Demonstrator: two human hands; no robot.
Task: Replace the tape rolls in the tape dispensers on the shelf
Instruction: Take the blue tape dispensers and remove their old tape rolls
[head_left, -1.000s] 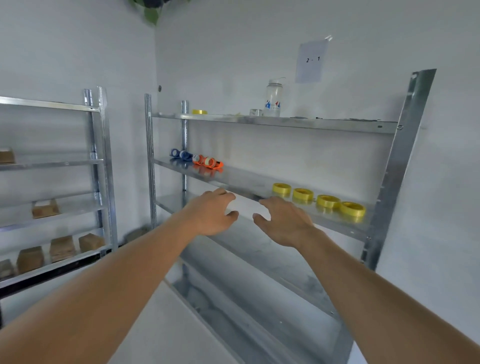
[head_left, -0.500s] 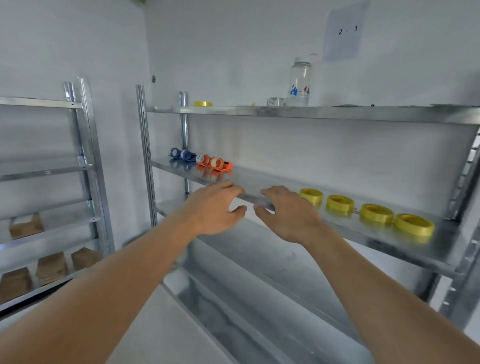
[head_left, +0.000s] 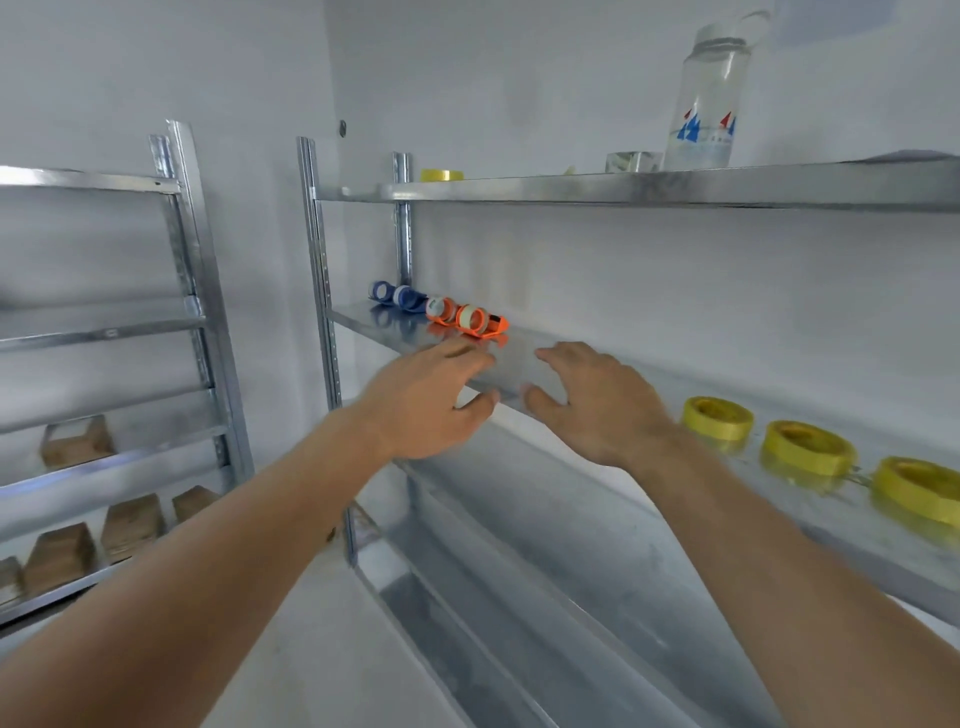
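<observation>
Both my arms are stretched out at the middle shelf of the metal rack. My left hand is over the shelf's front edge, fingers spread and loosely bent, thumb out to the side, gripping nothing. My right hand is just beside it, a small gap between the two thumbs, fingers fanned wide and reaching over the shelf, also holding nothing. Whether either palm actually touches the metal, I cannot tell.

The dispensers sit at the far left end of this same shelf, beyond my left fingertips and clear of them: two blue dispensers nearest the upright, then two orange dispensers right next to them, all in one row, each with a pale roll in it.

To my right on the same shelf lie the yellow rolls, flat, three in view in a line, the nearest just beside my right wrist.

Up on the top shelf there is a clear bottle standing upright, a small clear roll next to it, and another yellow roll at the left end.

Off to the left stands a second rack with brown blocks on its lower levels.
</observation>
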